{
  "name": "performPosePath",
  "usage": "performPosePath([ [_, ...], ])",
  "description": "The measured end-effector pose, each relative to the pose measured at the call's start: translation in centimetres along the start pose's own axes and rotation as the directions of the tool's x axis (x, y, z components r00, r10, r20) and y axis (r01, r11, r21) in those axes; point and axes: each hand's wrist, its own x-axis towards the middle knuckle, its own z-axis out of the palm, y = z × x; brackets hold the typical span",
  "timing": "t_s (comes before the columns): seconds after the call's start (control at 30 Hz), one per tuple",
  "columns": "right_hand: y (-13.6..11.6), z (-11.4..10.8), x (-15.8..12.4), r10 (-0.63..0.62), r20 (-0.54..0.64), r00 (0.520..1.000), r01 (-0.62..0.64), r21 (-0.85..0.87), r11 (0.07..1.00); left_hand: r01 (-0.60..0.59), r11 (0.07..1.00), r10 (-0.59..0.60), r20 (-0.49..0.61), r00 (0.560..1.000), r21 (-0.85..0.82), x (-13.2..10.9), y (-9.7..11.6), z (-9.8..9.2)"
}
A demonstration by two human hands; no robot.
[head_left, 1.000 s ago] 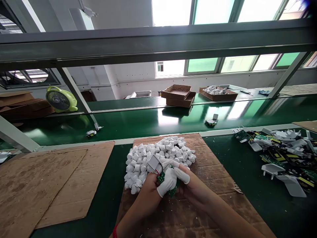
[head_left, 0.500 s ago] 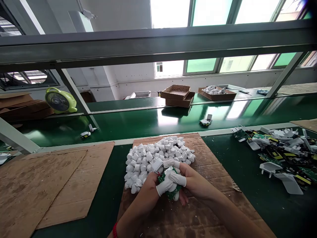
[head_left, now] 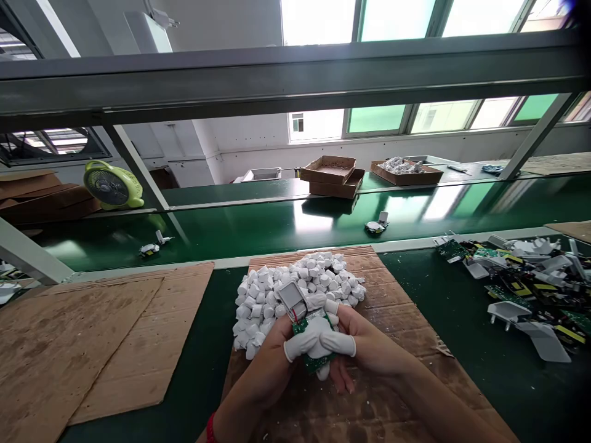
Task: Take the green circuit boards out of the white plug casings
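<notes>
Both my hands meet over the brown cardboard, around one green circuit board (head_left: 316,364). My left hand (head_left: 279,347) is closed on the board's left side, and my right hand (head_left: 354,337) grips it from the right. White finger cots cover the thumbs and some fingertips. Both thumbs press on the board's middle, where a white piece partly shows between them. A grey-faced rectangular part (head_left: 292,298) with a white rim sticks up at the board's upper left, a red wire beside it. Just behind the hands lies a heap of small white caps (head_left: 263,298).
Cardboard sheets (head_left: 124,338) lie at left. A pile of circuit boards and white plastic parts (head_left: 530,277) is at right. Behind runs a green conveyor belt (head_left: 258,224) carrying two small assemblies. Cardboard trays (head_left: 330,169) and a green fan (head_left: 113,184) stand farther back.
The rectangular part has tilted, so its grey face now shows. My thumbs have drawn closer together on the board. Both assemblies on the belt have shifted left.
</notes>
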Motion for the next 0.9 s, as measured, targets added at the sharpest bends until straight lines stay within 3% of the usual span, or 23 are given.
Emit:
performPosePath([
  [0.2,0.5,-0.1,0.1,-0.003,-0.061,0.998,0.003,0.001,1.000,-0.013,0.999,0.013,0.002,1.000,0.043,-0.1,-0.1,0.4],
  [0.37,0.7,-0.1,0.5,0.010,-0.105,0.994,-0.008,0.024,1.000,0.048,0.998,-0.043,-0.129,0.991,0.036,0.0,0.3,0.9],
  [0.53,0.7,0.3,0.7,0.001,-0.118,0.993,0.005,0.054,0.999,0.076,0.996,-0.069,-0.175,0.982,0.034,0.1,0.6,0.9],
  [0.9,0.9,0.4,0.8,0.044,-0.202,0.978,-0.029,0.078,0.997,0.014,1.000,-0.011,-0.196,0.980,0.015,0.3,0.2,1.0],
])
